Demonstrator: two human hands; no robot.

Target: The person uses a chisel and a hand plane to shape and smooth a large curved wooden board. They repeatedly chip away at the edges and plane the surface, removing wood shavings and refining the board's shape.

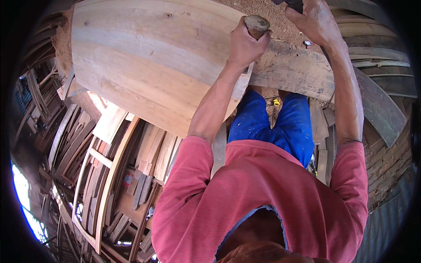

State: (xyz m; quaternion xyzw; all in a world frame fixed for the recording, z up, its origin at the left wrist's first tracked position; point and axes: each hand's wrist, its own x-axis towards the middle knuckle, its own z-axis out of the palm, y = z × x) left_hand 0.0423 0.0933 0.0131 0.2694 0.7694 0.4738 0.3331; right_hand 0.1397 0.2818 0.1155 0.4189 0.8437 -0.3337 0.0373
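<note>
My left hand [249, 46] is wrapped round a thick wooden handle [257, 23], whose rounded end points up. What the handle leads to is hidden under the hand. This hand is over the right end of a wide, pale wooden panel [149, 52]. Farther right, at the top edge, my right hand [313, 19] is closed on a black object [294, 5]. Most of that object lies outside the picture, so its kind does not show. A worn plank [294, 70] lies crosswise between my forearms, in front of my legs.
Stacked boards and curved wooden strips [109, 175] fill the left side. More curved boards [370, 41] are piled at the far right, above a brick surface [388, 166]. Sawdust [280, 19] covers the ground beyond the plank. A small yellow and black item [276, 102] lies between my knees.
</note>
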